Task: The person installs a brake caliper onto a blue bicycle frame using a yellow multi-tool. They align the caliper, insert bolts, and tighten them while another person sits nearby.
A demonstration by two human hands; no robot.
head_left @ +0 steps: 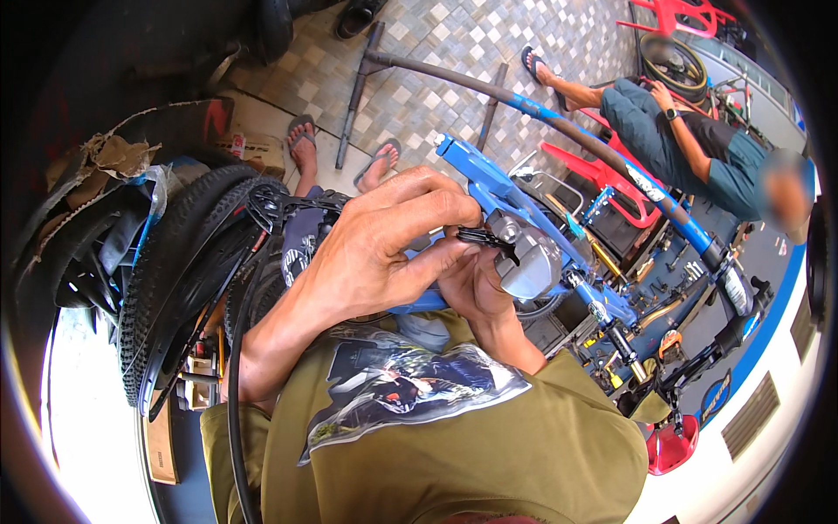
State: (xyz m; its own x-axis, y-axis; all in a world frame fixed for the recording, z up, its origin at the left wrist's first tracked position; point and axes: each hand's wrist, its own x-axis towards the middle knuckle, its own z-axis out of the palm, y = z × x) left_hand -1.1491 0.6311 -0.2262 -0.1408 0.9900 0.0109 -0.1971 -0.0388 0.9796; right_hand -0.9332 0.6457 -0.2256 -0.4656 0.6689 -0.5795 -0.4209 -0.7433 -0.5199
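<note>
In front of my chest, my left hand [388, 240] is closed, its thumb and forefinger pinching a small flat black part [480, 236]. Just beyond that, a glossy grey rounded part [530, 258] sits against the blue bicycle frame [497, 175]; I cannot make out its exact kind. My right hand [476, 284] comes up from below, close behind the left, with fingers curled at the grey part's near side. Some of its fingers are hidden by my left hand and the parts. The black part's end touches or overlaps the grey one.
A long repair-stand pole [559, 127] slants across to the right. Several tyres [188, 253] crowd my left. A person [681, 140] sits among red chairs [602, 179]. Tools hang on a dark board [646, 306]. A sandalled foot [301, 144] stands on the tiles [454, 83].
</note>
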